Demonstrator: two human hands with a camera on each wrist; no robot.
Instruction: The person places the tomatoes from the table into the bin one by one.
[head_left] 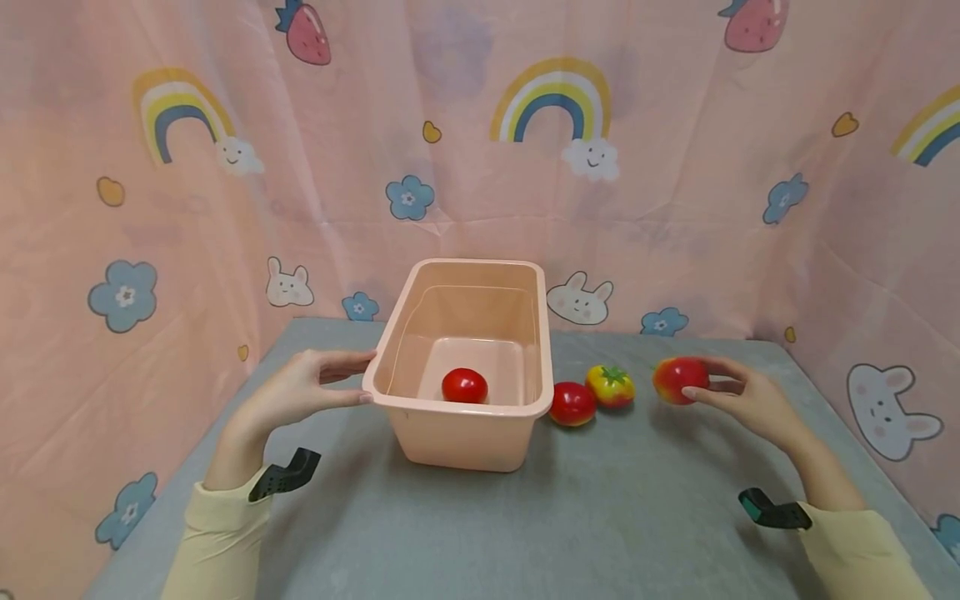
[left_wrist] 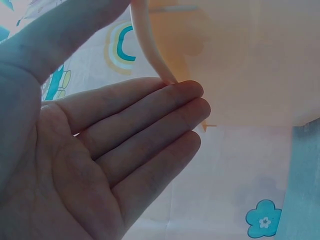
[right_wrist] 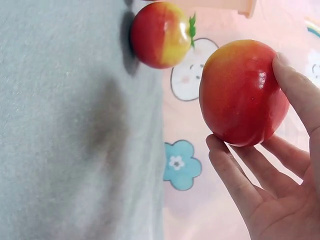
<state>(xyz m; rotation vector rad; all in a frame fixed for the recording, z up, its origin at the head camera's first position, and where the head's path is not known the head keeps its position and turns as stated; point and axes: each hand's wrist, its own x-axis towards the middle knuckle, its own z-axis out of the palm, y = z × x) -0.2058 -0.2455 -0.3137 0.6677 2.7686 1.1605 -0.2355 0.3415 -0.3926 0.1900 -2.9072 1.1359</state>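
Observation:
A peach-coloured plastic bin (head_left: 462,437) stands on the table, with one red tomato (head_left: 464,386) inside it. My left hand (head_left: 303,387) touches the bin's left rim, its fingers straight; the left wrist view shows the fingers (left_wrist: 165,107) extended along the bin's edge. Between thumb and fingertips, my right hand (head_left: 753,404) holds a red-and-yellow tomato (head_left: 678,381) slightly above the table. The same tomato (right_wrist: 242,95) fills part of the right wrist view. To the bin's right lie a red tomato (head_left: 573,404) and a yellow-red tomato (head_left: 610,387) with a green leafy top.
The table (head_left: 600,517) has a grey cloth surface. Behind it and along both sides hangs a pink curtain (head_left: 480,208) printed with rainbows, rabbits and flowers. A black wrist strap (head_left: 288,475) sits on the left forearm, another black strap (head_left: 776,510) on the right.

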